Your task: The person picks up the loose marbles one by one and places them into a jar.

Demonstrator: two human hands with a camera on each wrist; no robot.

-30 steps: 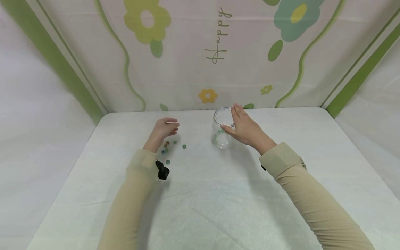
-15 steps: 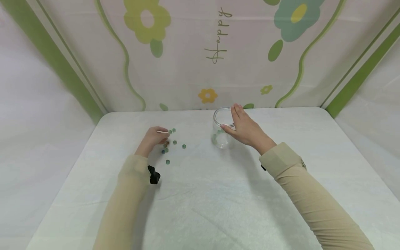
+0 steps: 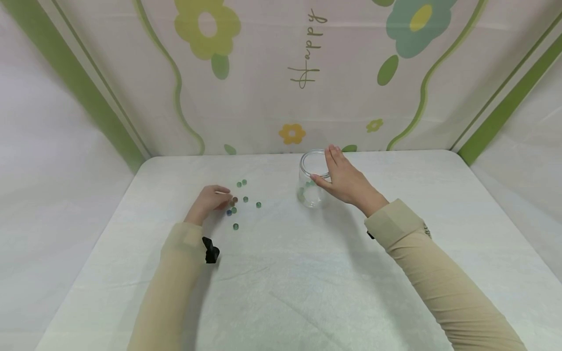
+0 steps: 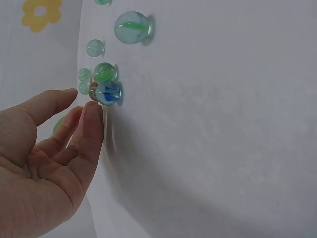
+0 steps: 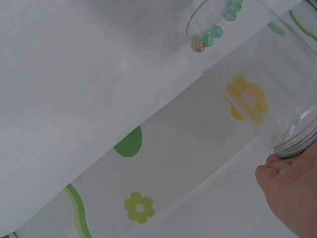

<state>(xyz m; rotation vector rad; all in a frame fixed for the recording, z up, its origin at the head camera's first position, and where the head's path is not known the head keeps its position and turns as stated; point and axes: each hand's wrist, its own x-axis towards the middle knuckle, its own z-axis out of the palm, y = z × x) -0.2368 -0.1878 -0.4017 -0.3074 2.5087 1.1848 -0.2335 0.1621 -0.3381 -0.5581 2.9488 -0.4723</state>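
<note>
Green, blue and brown round glass marbles (image 3: pixel 246 199) toward the white tabletop (image 3: pixel 285 282)'s far edge look light, slippery, best pinched mid-side; left hand (image 3: pixel 209 200) seemingly empty, fingers loosely bent, right hand (image 3: pixel 345 182) straight-fingered against clear cylindrical glassy jar (image 3: pixel 312 195).

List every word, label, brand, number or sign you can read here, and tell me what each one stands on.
"Happy": on the patterned backdrop, turned sideways, reading from bottom to top in the head view.
No other text can be read: I make out none on the glass jar, the marbles or the black device.
</note>
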